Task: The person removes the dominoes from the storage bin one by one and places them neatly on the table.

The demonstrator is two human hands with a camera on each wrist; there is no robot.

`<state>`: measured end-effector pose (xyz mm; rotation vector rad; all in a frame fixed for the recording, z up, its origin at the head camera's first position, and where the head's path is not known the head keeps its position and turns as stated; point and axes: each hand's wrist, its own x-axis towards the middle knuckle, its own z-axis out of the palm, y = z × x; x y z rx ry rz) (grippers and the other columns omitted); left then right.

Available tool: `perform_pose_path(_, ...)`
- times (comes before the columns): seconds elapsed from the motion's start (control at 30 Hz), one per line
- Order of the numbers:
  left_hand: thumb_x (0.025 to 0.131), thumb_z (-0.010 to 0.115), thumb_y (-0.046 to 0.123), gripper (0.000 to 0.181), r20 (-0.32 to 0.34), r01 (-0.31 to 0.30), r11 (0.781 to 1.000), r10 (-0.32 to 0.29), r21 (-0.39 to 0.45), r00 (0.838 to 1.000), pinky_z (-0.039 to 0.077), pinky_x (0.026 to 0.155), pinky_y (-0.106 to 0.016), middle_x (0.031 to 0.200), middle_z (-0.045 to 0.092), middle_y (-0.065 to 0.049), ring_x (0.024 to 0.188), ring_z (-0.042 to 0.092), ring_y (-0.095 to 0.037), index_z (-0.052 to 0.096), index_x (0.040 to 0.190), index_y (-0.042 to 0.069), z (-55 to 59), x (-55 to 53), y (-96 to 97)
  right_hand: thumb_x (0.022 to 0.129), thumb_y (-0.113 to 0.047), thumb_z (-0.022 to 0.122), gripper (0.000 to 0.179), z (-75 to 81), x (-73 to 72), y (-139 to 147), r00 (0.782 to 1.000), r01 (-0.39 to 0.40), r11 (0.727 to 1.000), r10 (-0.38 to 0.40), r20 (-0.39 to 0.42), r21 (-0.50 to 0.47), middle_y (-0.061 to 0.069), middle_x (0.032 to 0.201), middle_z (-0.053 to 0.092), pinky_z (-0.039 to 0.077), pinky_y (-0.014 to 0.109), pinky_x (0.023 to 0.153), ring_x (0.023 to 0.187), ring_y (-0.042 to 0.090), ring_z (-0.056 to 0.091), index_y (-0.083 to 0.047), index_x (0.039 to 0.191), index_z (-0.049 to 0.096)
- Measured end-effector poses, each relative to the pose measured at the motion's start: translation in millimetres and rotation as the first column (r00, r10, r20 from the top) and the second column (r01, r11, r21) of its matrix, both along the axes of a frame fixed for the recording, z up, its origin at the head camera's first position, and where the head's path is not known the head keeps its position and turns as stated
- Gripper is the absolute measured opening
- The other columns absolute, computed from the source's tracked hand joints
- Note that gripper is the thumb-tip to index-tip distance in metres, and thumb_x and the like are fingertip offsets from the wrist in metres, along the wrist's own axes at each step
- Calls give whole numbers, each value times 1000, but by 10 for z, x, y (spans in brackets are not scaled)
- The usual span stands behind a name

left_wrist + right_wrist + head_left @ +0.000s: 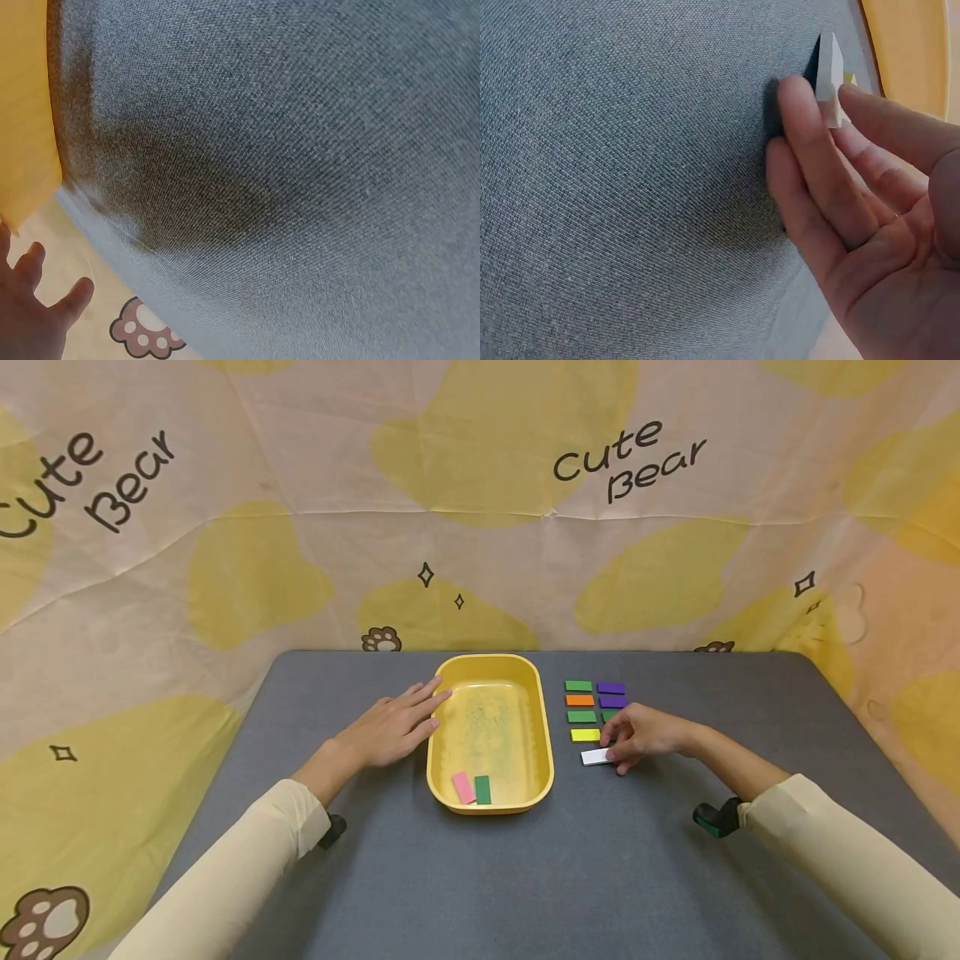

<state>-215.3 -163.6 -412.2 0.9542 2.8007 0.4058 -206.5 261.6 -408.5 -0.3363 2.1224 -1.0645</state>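
A yellow plastic tub (pixel 547 752) stands mid-table, with a pink block (pixel 463 788) and a green block (pixel 482 790) lying at its near end. My left hand (pixel 393 727) rests straight fingers on the tub's left rim; the left wrist view catches part of that hand (pixel 37 300) beside the tub wall (pixel 26 112). To the right of the tub, my right hand (pixel 637 735) pinches a white block (pixel 596 757) between thumb and fingers. In the right wrist view the white block (pixel 829 71) is tilted, one end between the fingertips (pixel 799 97).
Beyond the right hand lie two columns of flat blocks, among them a yellow block (pixel 585 736), an orange block (pixel 580 701) and a purple block (pixel 611 688). The hand partly covers the right column. A printed cloth (pixel 480 568) hangs behind the grey table (pixel 480 893).
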Motion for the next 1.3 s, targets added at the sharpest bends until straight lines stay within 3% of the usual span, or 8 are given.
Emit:
perform_pose_path(0.8, 108, 38, 39, 55, -3, 1, 1000, -1, 2, 1000, 25, 110, -65, 166, 13, -2, 150, 20, -36, 27, 159, 22, -11, 0, -11, 92, -4, 69, 25, 37, -22, -103, 998, -52, 996, 54, -16, 72, 10, 80, 70, 58, 32, 75, 74, 21, 71, 8, 113, 64)
perform_pose_path(1.0, 108, 38, 38, 55, 2, -1, 1000, 1, 7, 1000, 24, 110, -66, 166, 14, -3, 150, 19, -36, 27, 159, 21, -3, 1, -5, 99, -13, 61, 32, 279, -99, -125, 997, -72, 995, 72, 2, 70, 15, 96, 69, 57, 41, 81, 81, 28, 71, 9, 122, 59)
perform_pose_path(1.17, 108, 38, 38, 55, 10, -7, 1000, 7, 7, 1000, 24, 111, -65, 166, 14, -2, 150, 19, -35, 28, 159, 21, 8, 6, -2, 100, -20, 60, 41, 569, -211, -259, 991, -102, 993, 107, -83, 59, 22, 111, 69, 55, 47, 87, 93, 35, 72, 10, 128, 56)
perform_pose_path(1.3, 108, 39, 38, 55, 5, -3, 1000, 3, 11, 1000, 24, 110, -65, 166, 14, -3, 149, 20, -36, 28, 159, 21, 3, 9, -5, 99, -21, 62, 39, 701, -269, -465, 981, -146, 989, 149, -127, 31, 19, 111, 71, 54, 49, 89, 96, 35, 71, 6, 127, 59)
